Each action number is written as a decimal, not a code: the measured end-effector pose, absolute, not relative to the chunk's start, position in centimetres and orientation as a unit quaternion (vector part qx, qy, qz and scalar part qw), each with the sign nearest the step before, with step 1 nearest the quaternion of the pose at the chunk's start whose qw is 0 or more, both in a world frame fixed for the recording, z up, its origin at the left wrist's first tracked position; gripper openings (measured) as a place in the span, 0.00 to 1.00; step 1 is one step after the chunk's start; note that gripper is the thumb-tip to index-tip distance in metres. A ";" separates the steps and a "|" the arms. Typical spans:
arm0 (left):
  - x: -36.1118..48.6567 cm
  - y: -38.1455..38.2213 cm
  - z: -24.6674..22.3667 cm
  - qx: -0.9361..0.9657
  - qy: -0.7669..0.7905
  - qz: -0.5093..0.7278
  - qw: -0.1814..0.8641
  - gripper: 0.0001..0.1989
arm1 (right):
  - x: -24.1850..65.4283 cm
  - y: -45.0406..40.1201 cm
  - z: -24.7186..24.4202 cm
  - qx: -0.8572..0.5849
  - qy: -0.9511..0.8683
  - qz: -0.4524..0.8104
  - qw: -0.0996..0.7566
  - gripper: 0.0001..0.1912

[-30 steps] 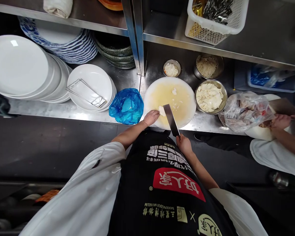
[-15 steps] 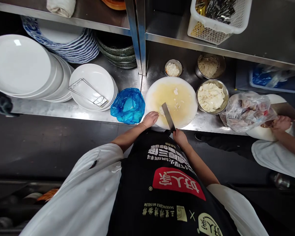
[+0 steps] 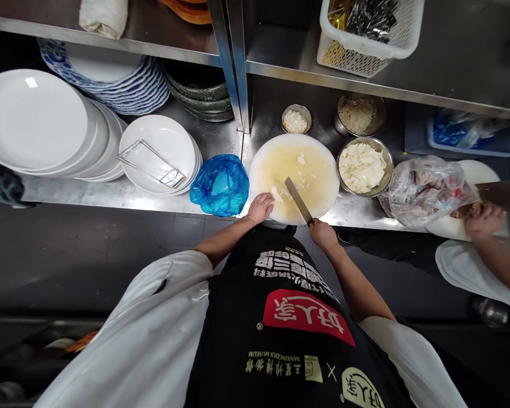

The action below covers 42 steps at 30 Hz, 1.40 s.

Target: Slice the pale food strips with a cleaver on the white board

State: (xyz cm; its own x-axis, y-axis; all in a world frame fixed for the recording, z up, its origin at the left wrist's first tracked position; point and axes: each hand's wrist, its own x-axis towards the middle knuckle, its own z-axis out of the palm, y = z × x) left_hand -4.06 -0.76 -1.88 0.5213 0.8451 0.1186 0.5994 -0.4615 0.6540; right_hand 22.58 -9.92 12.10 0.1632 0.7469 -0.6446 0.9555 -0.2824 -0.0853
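Note:
My right hand [image 3: 323,233] is closed round the handle of a cleaver [image 3: 298,199]. The blade slants to the upper left, low over a round white cutting board [image 3: 267,156] with a yellowed middle. At the board's lower left edge, my left hand [image 3: 261,208] has its fingers pressed together against a white piece of food [image 3: 276,194], partly hidden by the fingertips. A gap separates that piece from the blade. Small white scraps [image 3: 301,159] lie scattered on the board.
Right of the board are a metal bowl of pale slices [image 3: 362,168], a bowl of shreds [image 3: 357,114] and a bag of meat [image 3: 429,190]. A co-worker's hand [image 3: 485,220] works beyond. Leftward are a blue bag [image 3: 220,184] and plates [image 3: 34,122]. A shelf [image 3: 280,69] overhangs.
My right hand and the cleaver have moved right, away from the white piece, which now shows more. My left hand stays nearly in place. The co-worker's blade has come into view.

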 end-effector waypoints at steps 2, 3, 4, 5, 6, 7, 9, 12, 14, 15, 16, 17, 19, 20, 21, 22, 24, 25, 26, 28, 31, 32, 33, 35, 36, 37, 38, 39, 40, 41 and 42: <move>-3.1 -1.2 -1.7 0.808 0.468 0.225 0.279 0.17 | 24.4 -10.6 12.5 0.740 0.580 -0.300 0.161 0.14; -2.4 -1.3 -1.7 0.799 0.481 0.229 0.279 0.19 | 25.4 -11.2 12.7 0.743 0.581 -0.298 0.144 0.14; -1.6 -1.4 -1.7 0.790 0.494 0.233 0.279 0.21 | 26.4 -12.1 12.8 0.749 0.579 -0.299 0.120 0.14; -0.6 -1.3 -1.6 0.782 0.504 0.239 0.279 0.22 | 27.3 -13.0 12.7 0.757 0.569 -0.308 0.091 0.14; 0.5 -1.1 -1.6 0.774 0.513 0.245 0.279 0.24 | 28.0 -14.0 12.5 0.765 0.551 -0.328 0.056 0.15; 1.7 -0.7 -1.6 0.769 0.518 0.250 0.278 0.25 | 28.6 -14.9 12.1 0.772 0.523 -0.362 0.018 0.15; 4.0 0.7 -1.6 0.770 0.515 0.253 0.280 0.25 | 29.4 -16.7 10.9 0.772 0.447 -0.448 -0.062 0.16; 6.4 3.1 -1.4 0.801 0.471 0.234 0.287 0.23 | 29.8 -18.7 8.7 0.744 0.350 -0.546 -0.160 0.16; 6.9 4.3 -1.3 0.825 0.434 0.214 0.290 0.20 | 30.1 -19.5 7.5 0.721 0.328 -0.577 -0.198 0.18; 6.9 4.4 -1.3 0.835 0.418 0.206 0.293 0.17 | 30.2 -19.7 7.0 0.711 0.323 -0.589 -0.209 0.18; 6.7 4.4 -1.2 0.841 0.406 0.201 0.296 0.15 | 30.4 -19.7 6.5 0.701 0.318 -0.601 -0.216 0.19; 6.5 4.0 -1.2 0.844 0.398 0.198 0.299 0.14 | 30.6 -19.6 6.0 0.691 0.312 -0.613 -0.222 0.19; 6.3 2.7 -1.1 0.839 0.405 0.203 0.302 0.12 | 30.8 -18.8 5.2 0.673 0.303 -0.635 -0.228 0.19; 6.4 1.9 -1.1 0.830 0.421 0.211 0.298 0.13 | 30.7 -18.2 4.8 0.665 0.302 -0.644 -0.227 0.19; 6.7 1.2 -1.0 0.817 0.445 0.222 0.291 0.14 | 30.5 -17.4 4.5 0.656 0.305 -0.654 -0.222 0.18; 7.1 0.5 -0.9 0.801 0.474 0.233 0.282 0.15 | 30.1 -16.6 4.2 0.648 0.311 -0.662 -0.214 0.18; 8.3 -0.5 -0.7 0.766 0.531 0.248 0.265 0.18 | 28.9 -14.8 3.8 0.631 0.325 -0.676 -0.195 0.18; 9.0 -0.7 -0.6 0.750 0.553 0.251 0.261 0.19 | 28.2 -14.0 3.7 0.624 0.330 -0.682 -0.190 0.18; 9.6 -0.8 -0.5 0.736 0.570 0.254 0.262 0.20 | 27.6 -13.4 3.7 0.617 0.334 -0.687 -0.187 0.18; 11.0 -0.4 0.0 0.718 0.580 0.268 0.276 0.20 | 26.6 -12.6 4.2 0.609 0.336 -0.692 -0.192 0.18; 14.3 1.5 1.6 0.724 0.544 0.301 0.300 0.20 | 27.2 -12.5 5.7 0.622 0.318 -0.681 -0.219 0.19; 16.0 2.5 2.5 0.738 0.517 0.306 0.306 0.20 | 28.0 -12.5 6.4 0.633 0.307 -0.672 -0.233 0.19; 18.0 3.5 3.5 0.755 0.488 0.308 0.310 0.19 | 29.1 -12.2 7.3 0.643 0.295 -0.661 -0.250 0.19; 22.5 5.5 6.1 0.790 0.425 0.305 0.321 0.17 | 32.1 -11.1 9.4 0.661 0.276 -0.634 -0.292 0.19; 24.6 6.4 7.5 0.797 0.402 0.310 0.327 0.16 | 33.9 -10.2 10.5 0.668 0.270 -0.620 -0.312 0.19; 26.5 7.1 8.8 0.799 0.385 0.318 0.335 0.16 | 35.6 -9.1 11.6 0.672 0.267 -0.606 -0.332 0.19; 27.8 7.7 9.9 0.800 0.365 0.329 0.345 0.16 | 37.4 -8.1 12.7 0.674 0.267 -0.599 -0.341 0.19; 28.4 8.0 10.8 0.801 0.345 0.338 0.354 0.16 | 38.9 -7.1 13.6 0.678 0.266 -0.592 -0.345 0.19; 28.2 8.2 11.2 0.803 0.326 0.343 0.362 0.16 | 40.2 -6.4 14.3 0.672 0.269 -0.593 -0.352 0.20; 27.2 8.3 11.2 0.806 0.312 0.345 0.366 0.16 | 41.1 -6.0 14.7 0.667 0.271 -0.599 -0.350 0.21; 25.2 8.3 10.8 0.807 0.310 0.344 0.366 0.16 | 41.6 -6.0 14.9 0.663 0.273 -0.608 -0.340 0.21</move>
